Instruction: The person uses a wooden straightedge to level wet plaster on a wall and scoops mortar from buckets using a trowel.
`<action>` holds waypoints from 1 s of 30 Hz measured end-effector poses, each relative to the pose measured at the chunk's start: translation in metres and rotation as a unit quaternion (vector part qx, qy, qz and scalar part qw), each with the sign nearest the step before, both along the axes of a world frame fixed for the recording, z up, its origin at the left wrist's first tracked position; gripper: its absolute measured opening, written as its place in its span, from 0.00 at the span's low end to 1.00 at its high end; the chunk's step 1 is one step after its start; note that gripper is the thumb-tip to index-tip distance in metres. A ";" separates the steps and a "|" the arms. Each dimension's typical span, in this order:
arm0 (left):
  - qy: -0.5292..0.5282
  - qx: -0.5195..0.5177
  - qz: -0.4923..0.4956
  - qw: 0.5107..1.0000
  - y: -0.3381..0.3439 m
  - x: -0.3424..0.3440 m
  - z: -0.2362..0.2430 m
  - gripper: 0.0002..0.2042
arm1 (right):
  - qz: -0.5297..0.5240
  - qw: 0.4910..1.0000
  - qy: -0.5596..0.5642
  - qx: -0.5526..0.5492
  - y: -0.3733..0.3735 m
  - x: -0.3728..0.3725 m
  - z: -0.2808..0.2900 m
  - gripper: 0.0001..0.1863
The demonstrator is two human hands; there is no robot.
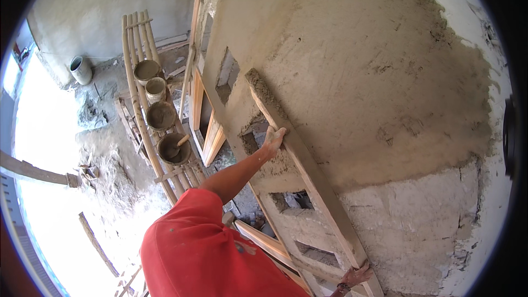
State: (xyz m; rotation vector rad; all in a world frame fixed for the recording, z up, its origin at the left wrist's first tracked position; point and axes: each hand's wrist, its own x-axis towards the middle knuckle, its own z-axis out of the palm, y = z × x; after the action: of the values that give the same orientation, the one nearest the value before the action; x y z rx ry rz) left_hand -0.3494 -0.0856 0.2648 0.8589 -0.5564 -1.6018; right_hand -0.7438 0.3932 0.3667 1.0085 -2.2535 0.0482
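Note:
A long wooden straightedge board (323, 192) lies slanted against the plastered wall, with wet mortar (268, 94) heaped along its upper end. My left hand (272, 142) is closed around the board's left edge, above its middle, with the arm stretched out. Near the lower end, my right hand (357, 276) grips the same board, its fingers over the face. Fresh brown plaster (385, 82) covers most of the wall to the right of the board. Below it shows a paler, rougher patch (410, 214).
Left of me, a pole scaffold (134, 85) carries several mortar buckets (161, 115); one bucket (168, 157) holds a tool with a wooden handle (183, 140). Square openings (297, 200) pierce the wall beside the board. A grey drum (81, 70) stands at the far left.

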 end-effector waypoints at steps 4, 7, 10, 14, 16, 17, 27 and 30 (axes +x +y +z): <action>0.041 0.031 0.042 0.998 -0.006 -0.012 -0.052 0.14 | 0.000 0.996 0.000 -0.086 0.001 -0.020 -0.049 0.41; 0.040 0.034 0.048 0.997 -0.007 -0.006 -0.060 0.14 | -0.132 0.978 0.118 -0.113 -0.028 0.034 -0.039 0.41; 0.053 0.038 0.026 0.998 0.000 -0.016 -0.040 0.14 | -0.296 0.928 0.045 -0.222 -0.027 0.004 -0.070 0.43; 0.053 0.042 0.008 0.998 0.004 -0.009 -0.030 0.14 | -0.095 0.861 -0.169 -0.470 -0.023 -0.023 -0.096 0.44; 0.042 0.049 -0.001 0.998 0.004 -0.006 -0.031 0.15 | -0.008 0.750 -0.335 -0.571 -0.018 -0.017 -0.095 0.40; 0.042 0.043 0.002 0.998 0.003 -0.003 -0.035 0.16 | 0.013 0.733 -0.377 -0.566 -0.015 -0.018 -0.096 0.38; 0.073 0.016 0.090 0.993 -0.010 0.005 -0.048 0.17 | 0.097 0.472 -0.586 -0.651 -0.018 -0.019 -0.095 0.26; -0.018 0.003 0.045 0.999 -0.012 0.001 -0.011 0.14 | 0.091 0.603 -0.524 -0.595 -0.007 -0.025 -0.090 0.25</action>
State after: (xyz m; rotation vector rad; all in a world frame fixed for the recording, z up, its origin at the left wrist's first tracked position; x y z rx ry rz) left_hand -0.3488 -0.0975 0.2538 0.9064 -0.5321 -1.5085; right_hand -0.7683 0.3858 0.2763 0.3354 -2.0623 2.4115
